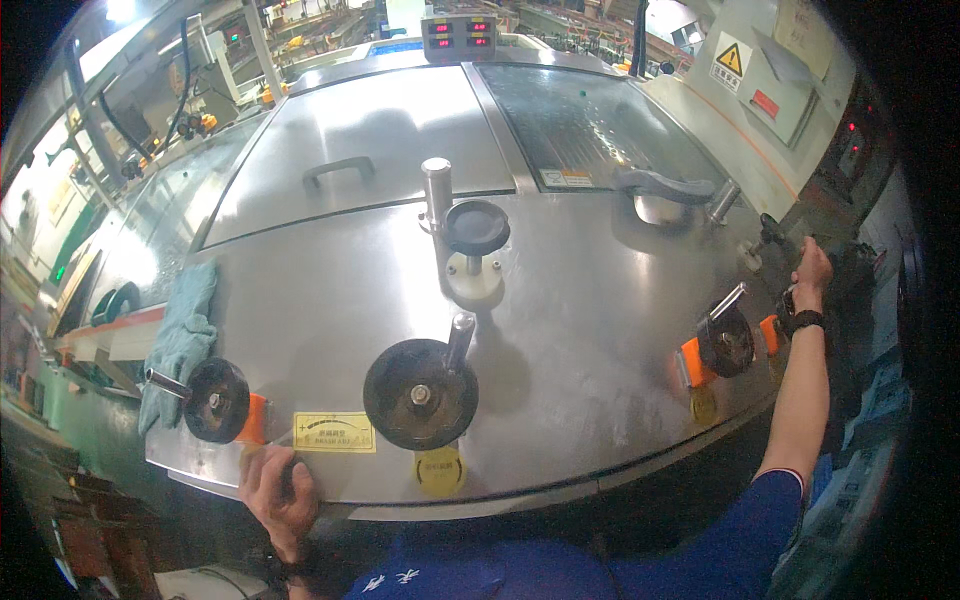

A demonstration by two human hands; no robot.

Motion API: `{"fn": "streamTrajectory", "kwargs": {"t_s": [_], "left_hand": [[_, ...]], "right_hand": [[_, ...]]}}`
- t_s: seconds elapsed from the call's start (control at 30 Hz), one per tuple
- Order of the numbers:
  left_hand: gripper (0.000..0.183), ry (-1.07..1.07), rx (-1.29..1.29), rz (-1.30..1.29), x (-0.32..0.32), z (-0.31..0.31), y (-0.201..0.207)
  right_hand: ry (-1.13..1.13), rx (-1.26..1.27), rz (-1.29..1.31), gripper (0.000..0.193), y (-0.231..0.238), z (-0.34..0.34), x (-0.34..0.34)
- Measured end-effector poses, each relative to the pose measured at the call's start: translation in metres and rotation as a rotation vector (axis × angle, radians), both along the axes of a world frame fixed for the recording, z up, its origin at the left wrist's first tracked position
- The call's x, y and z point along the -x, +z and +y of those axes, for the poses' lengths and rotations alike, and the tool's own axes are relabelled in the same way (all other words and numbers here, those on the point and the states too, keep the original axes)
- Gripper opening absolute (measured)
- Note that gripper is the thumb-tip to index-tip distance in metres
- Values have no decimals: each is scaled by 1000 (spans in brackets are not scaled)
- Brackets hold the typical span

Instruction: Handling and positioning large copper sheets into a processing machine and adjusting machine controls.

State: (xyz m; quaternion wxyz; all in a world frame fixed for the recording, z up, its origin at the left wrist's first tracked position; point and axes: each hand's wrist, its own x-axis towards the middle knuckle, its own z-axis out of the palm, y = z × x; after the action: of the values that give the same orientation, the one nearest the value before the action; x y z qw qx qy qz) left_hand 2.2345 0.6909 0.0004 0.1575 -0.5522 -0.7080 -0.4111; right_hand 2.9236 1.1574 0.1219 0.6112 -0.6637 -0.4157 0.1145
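A steel machine cover [590,400] slopes up in front of me. At its lower left edge is my left hand [278,490], fingers curled, just below an orange dial counter [253,418]; what lies inside the fingers, if anything, is hidden. The nearest control to it is a black handwheel [217,400] with a metal crank. My right arm stretches to the machine's right side. There my right hand [814,266] is closed at a dark handle [776,236], whose gripped part is mostly covered by the fingers.
A large black handwheel [421,394] and a black knob [476,228] stand out mid-panel. Another handwheel [725,340] is at the right. Green-blue gloves [183,335] drape over the left edge. A glass window [600,125] and a red digital display [460,38] lie beyond.
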Motion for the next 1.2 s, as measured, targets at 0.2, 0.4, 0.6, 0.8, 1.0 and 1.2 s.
{"fn": "streamTrajectory", "kwargs": {"t_s": [0.2,0.4,0.6,0.8,1.0,1.2], "left_hand": [[20,-24,-21,-8,-3,-1,3],[21,-26,-14,1,-5,0,5],[22,-26,-9,21,-1,-3,2],[22,-28,-15,25,-2,-3,3],[22,-32,-27,36,0,-4,1],[22,-61,-18,15,0,-6,3]], "right_hand": [[260,46,-142,30,-10,-19,-22],[340,308,-596,41,-22,-45,-70],[249,249,-732,33,-27,-58,-44],[188,223,-765,31,-29,-56,-44],[144,205,-800,34,-35,-54,-43],[102,198,-835,34,-39,-48,-50]]}}
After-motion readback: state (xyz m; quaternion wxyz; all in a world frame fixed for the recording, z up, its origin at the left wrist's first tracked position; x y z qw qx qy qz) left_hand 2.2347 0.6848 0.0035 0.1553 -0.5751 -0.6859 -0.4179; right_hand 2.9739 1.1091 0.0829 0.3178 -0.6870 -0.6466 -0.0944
